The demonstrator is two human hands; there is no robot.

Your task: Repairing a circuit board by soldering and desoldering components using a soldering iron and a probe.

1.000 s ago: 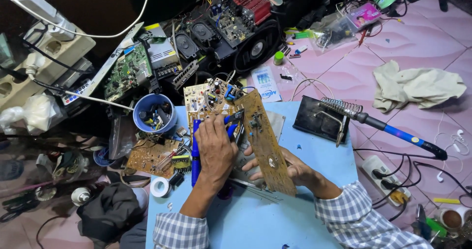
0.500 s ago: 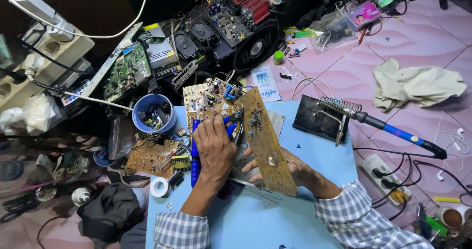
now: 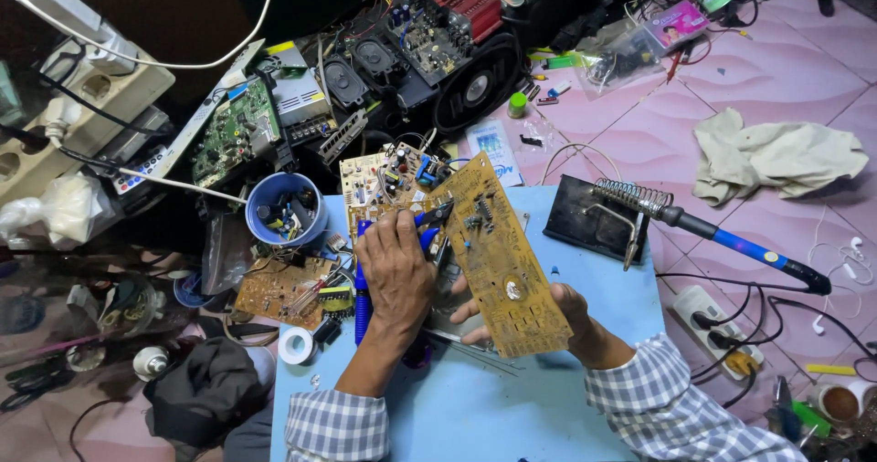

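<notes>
Right hand [image 3: 557, 320]: clasped around the near edge of a tan circuit board [image 3: 501, 252], held tilted above the blue desk [image 3: 512, 416].
Left hand [image 3: 397, 275]: closed on blue-handled pliers [image 3: 431, 220], tips set at the board.
Far right: soldering iron [image 3: 731, 241] rested in its stand.

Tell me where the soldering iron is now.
In the head view, the soldering iron rests in its coil stand, right of the yellow circuit board.
</notes>
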